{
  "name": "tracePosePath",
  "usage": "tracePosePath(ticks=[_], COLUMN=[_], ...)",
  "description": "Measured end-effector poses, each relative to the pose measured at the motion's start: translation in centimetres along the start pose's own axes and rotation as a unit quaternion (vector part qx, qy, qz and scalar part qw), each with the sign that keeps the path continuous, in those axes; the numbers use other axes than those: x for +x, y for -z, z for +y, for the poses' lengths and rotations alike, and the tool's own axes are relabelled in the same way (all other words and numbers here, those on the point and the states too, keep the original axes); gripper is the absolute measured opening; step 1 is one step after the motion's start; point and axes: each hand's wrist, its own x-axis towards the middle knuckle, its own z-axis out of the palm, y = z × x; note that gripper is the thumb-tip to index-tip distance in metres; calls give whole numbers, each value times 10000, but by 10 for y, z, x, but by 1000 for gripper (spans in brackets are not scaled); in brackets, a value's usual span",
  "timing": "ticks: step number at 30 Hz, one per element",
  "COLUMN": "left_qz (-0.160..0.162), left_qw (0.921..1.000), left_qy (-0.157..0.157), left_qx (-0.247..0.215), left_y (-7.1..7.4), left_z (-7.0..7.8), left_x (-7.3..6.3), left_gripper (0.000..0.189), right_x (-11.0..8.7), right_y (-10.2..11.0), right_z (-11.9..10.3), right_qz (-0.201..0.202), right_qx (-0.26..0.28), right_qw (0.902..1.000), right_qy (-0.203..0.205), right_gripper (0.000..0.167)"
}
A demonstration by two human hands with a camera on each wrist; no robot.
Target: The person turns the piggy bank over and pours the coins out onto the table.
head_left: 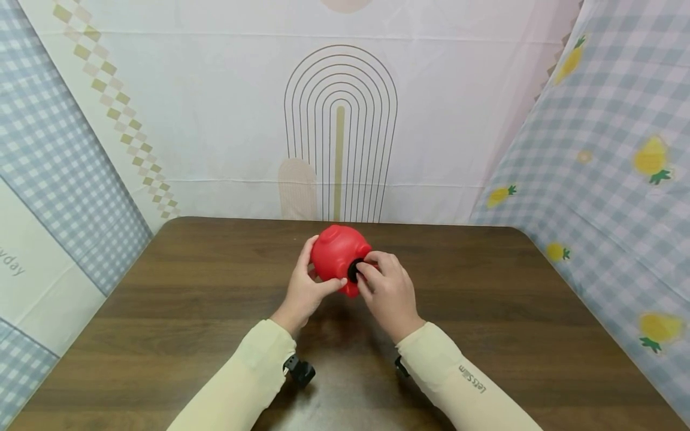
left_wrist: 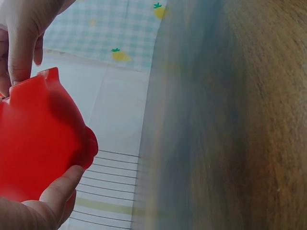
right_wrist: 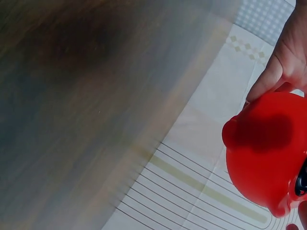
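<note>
A round, glossy red piggy bank (head_left: 335,254) with stubby bumps is held up over the table, tipped so that a round black plug (head_left: 353,270) on its underside faces right. My left hand (head_left: 303,293) grips the bank's left side, thumb along the lower edge and fingers around the far side. At the plug, my right hand (head_left: 392,293) pinches with thumb and fingertips, which cover part of it. The right wrist view shows the plug (right_wrist: 301,179) cut by the frame edge. In the left wrist view, right fingers reach the top of the red body (left_wrist: 38,129).
Beneath the hands lies a dark brown wooden table (head_left: 215,335) with rounded far corners. Behind it hangs a white cloth (head_left: 226,120) printed with arches. Blue checked cloth (head_left: 609,179) with yellow fruit prints borders the right side. Small black wrist devices (head_left: 302,372) sit at the sleeve cuffs.
</note>
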Motion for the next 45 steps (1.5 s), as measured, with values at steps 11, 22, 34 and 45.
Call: tracePosePath(ticks=[11,22,34,45], left_qz=[26,-63,-374,-555], left_qw=[10000,9993,9965,9950], left_qy=[66,306,633,823], left_qx=[70,223,390,126], left_y=[2,6,13,14], left_z=[1,4,7,9], left_x=[1,1,7,8], left_gripper=[84,84,87,88], right_x=[5,6,8,8], right_y=[3,4,5,8], right_z=[5,12,15,17], right_qz=[-217,-420,-631,-731], right_qx=[154,180,58,-34], right_qw=[9982,9937,9867,9854], right_qy=[534,1025,1495,1540], right_gripper=[14,19,23,23])
